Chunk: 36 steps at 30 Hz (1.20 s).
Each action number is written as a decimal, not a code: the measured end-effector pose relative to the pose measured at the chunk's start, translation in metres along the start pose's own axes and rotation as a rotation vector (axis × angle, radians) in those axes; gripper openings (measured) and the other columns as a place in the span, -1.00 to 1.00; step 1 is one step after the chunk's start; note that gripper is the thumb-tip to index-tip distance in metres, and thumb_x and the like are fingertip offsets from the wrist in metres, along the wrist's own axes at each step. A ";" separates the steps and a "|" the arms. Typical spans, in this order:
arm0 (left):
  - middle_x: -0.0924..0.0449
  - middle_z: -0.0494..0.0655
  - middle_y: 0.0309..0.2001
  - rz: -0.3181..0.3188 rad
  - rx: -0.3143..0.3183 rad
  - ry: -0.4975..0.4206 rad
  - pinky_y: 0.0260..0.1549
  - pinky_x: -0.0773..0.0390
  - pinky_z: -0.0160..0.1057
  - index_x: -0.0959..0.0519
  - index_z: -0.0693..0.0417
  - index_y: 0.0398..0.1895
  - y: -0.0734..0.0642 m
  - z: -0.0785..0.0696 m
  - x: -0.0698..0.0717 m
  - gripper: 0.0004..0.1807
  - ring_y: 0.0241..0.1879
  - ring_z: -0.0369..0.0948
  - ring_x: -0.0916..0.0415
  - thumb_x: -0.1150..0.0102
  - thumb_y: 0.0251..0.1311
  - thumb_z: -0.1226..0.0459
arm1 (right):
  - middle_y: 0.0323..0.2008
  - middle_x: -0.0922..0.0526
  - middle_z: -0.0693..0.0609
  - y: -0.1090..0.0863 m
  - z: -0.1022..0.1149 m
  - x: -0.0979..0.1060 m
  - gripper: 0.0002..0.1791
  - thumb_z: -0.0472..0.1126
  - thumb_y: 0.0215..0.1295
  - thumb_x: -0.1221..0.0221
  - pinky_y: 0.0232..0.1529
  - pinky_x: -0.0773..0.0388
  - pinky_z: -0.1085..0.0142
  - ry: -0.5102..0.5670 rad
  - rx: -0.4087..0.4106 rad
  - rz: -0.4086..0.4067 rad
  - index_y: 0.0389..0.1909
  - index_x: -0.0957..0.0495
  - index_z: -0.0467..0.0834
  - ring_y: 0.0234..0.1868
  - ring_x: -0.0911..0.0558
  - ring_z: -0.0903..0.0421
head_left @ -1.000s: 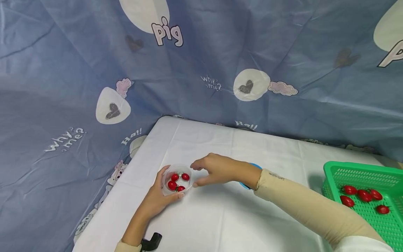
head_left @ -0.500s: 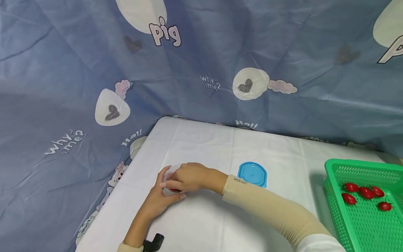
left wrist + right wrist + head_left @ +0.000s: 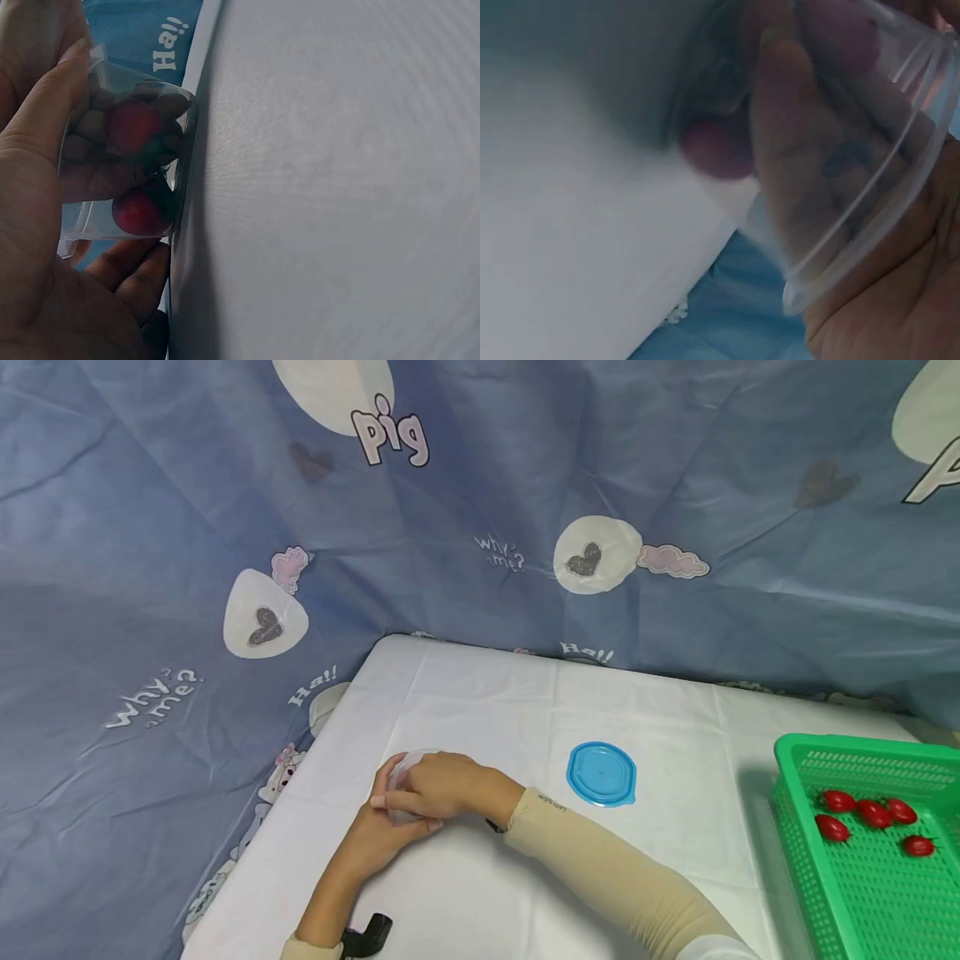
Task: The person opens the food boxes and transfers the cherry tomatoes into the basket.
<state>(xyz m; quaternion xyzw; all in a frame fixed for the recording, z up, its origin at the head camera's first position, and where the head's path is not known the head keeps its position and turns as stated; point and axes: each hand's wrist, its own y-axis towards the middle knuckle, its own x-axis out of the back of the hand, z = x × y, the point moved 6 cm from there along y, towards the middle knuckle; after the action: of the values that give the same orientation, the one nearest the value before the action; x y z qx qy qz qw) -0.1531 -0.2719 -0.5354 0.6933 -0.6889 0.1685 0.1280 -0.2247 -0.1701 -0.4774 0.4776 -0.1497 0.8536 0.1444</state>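
Note:
A clear plastic container (image 3: 406, 763) stands on the white table, gripped around its side by my left hand (image 3: 369, 837). Through its wall in the left wrist view I see red cherry tomatoes (image 3: 139, 213) with green stems. My right hand (image 3: 450, 785) reaches into the container from above, its fingers down among the tomatoes. In the right wrist view a tomato (image 3: 718, 146) shows beside a finger seen through the blurred plastic. Whether the right fingers pinch a tomato is unclear. From the head view, the right hand hides the container's contents.
A blue lid (image 3: 601, 774) lies on the white table (image 3: 540, 710), right of the container. At the far right stands a green basket (image 3: 816, 881) with several cherry tomatoes (image 3: 832, 828). A printed blue curtain (image 3: 450, 568) hangs behind and to the left.
The right hand has moved left from beside the container and gone down into it, covering the tomatoes and uncovering the blue lid. My left hand keeps its grip on the container.

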 end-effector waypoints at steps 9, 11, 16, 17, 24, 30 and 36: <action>-0.45 -0.02 0.43 -0.007 0.045 0.039 0.32 -0.31 0.29 0.09 -0.34 0.69 -0.001 0.003 0.000 0.25 0.39 0.05 -0.40 -0.63 0.08 0.03 | -0.76 -0.40 0.27 -0.002 0.001 0.001 -0.46 0.21 0.52 -0.17 -0.57 -0.30 0.44 0.132 0.107 0.030 -0.67 -0.52 0.06 -0.69 -0.33 0.34; -0.48 -0.05 0.40 -0.013 0.064 0.078 0.27 -0.37 0.28 0.09 -0.35 0.68 0.000 0.003 0.000 0.26 0.36 0.05 -0.44 -0.63 0.06 -0.03 | -0.69 -0.46 0.30 -0.005 0.000 0.003 -0.63 0.04 0.43 -0.31 -0.53 -0.33 0.49 0.170 0.143 0.046 -0.59 -0.59 0.03 -0.65 -0.36 0.37; -0.46 0.05 0.41 -0.038 0.073 0.144 0.20 -0.44 0.29 0.05 -0.32 0.67 -0.001 0.003 0.001 0.27 0.33 0.09 -0.45 -0.64 0.01 -0.07 | -0.45 -0.58 0.28 -0.012 0.000 0.009 -0.84 -0.17 0.22 -0.48 -0.35 -0.45 0.54 0.215 0.186 0.091 -0.28 -0.69 -0.07 -0.44 -0.46 0.37; -0.46 0.07 0.41 -0.043 0.071 0.148 0.20 -0.44 0.28 0.05 -0.32 0.67 -0.002 0.003 0.002 0.26 0.32 0.10 -0.46 -0.64 0.02 -0.06 | -0.42 -0.59 0.25 -0.014 0.000 0.009 -0.81 -0.17 0.21 -0.50 -0.32 -0.47 0.54 0.223 0.189 0.096 -0.24 -0.70 -0.09 -0.41 -0.48 0.36; -0.44 0.05 0.42 -0.032 0.046 0.128 0.23 -0.42 0.23 0.04 -0.39 0.66 -0.002 0.004 0.004 0.22 0.33 0.08 -0.45 -0.63 0.06 0.03 | -0.34 -0.61 0.18 -0.024 0.003 0.011 -0.72 -0.31 0.20 -0.48 -0.25 -0.50 0.55 0.231 0.202 0.075 -0.07 -0.71 -0.20 -0.37 -0.52 0.35; -0.41 0.02 0.45 -0.027 0.047 0.123 0.24 -0.41 0.24 0.04 -0.37 0.67 -0.001 0.005 0.003 0.21 0.34 0.07 -0.44 -0.62 0.08 -0.01 | -0.31 -0.60 0.17 -0.030 0.003 0.011 -0.73 -0.31 0.24 -0.47 -0.25 -0.50 0.57 0.236 0.206 0.031 -0.06 -0.70 -0.18 -0.37 -0.52 0.37; -0.39 0.05 0.46 -0.036 0.068 0.130 0.23 -0.41 0.29 0.03 -0.44 0.65 -0.002 0.005 0.003 0.20 0.34 0.11 -0.43 -0.62 0.07 -0.02 | -0.28 -0.64 0.23 -0.036 0.000 0.016 -0.74 -0.30 0.26 -0.47 -0.21 -0.53 0.55 0.284 0.207 -0.044 -0.04 -0.72 -0.15 -0.31 -0.55 0.36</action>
<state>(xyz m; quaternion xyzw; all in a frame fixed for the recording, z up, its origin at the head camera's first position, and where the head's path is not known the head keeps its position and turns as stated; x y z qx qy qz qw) -0.1511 -0.2764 -0.5389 0.6973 -0.6603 0.2339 0.1519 -0.2188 -0.1354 -0.4599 0.3678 -0.0285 0.9200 0.1325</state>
